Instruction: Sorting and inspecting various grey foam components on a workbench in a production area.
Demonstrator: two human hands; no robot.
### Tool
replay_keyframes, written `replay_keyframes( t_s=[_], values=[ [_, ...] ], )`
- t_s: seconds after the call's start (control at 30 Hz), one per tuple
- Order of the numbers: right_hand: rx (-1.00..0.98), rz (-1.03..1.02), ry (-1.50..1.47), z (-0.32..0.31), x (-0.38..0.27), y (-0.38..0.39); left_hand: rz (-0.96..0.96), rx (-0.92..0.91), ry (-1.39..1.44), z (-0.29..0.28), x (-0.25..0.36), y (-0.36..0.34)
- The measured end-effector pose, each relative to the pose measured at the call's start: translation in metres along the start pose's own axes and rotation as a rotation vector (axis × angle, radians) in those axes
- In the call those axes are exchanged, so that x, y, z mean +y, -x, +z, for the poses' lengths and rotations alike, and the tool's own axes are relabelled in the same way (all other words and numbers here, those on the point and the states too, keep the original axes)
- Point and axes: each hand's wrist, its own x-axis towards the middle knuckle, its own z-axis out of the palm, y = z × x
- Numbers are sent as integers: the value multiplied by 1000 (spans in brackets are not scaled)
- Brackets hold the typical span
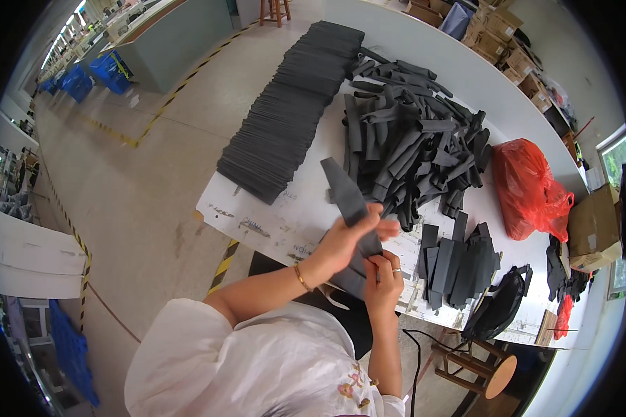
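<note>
In the head view, a dark strip (346, 193) runs along the left hand (349, 242), touching it; blurry fingers, so I can't tell if they squeeze. The right hand (384, 279) pinches the strip's near end.

Floor tape (224, 267) and cartons (502, 26) show a workshop.

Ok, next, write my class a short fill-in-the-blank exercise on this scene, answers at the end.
1. The large plastic bag on the table is ____ in colour.
2. In the picture, the neat row of strips lies to the ____ of the loose heap.
3. The left hand and right hand both touch one dark strip; the ring is on the ____ one.
4. The nearer stool's seat is ____ in shape.

Missing words: red; left; right; round.
</note>
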Motion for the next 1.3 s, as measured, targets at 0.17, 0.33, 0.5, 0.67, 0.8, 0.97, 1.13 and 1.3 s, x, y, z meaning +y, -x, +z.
replay_keyframes(
  t_s=[0.17, 0.33, 0.5, 0.67, 0.8, 0.97, 1.13, 1.3],
  values=[
    [-7, 12, 15, -6, 0, 9, 88, 39, -21, 1, 30, -17],
    [67, -66, 40, -3, 1, 10, 43, 72, -50, 2, 1, -13],
    [34, -81, 34, 3, 5, 2, -32, 41, -88, -5, -18, 1],
    [-63, 68, -74, -8, 2, 2, -60, -25, -38, -11, -14, 2],
    [-75, -62, -6, -8, 14, 6, -80, -29, -25, -11, -19, 6],
    [-56, -62, -60, -5, 11, -2, -95, -39, 9, -7, -18, 9],
    [-54, -70, -122, -3, -1, -11, -113, -16, 48, -4, -18, 16],
    [-95, -40, -135, -1, 0, -9, -122, 2, 65, -6, -23, 19]
  ],
)
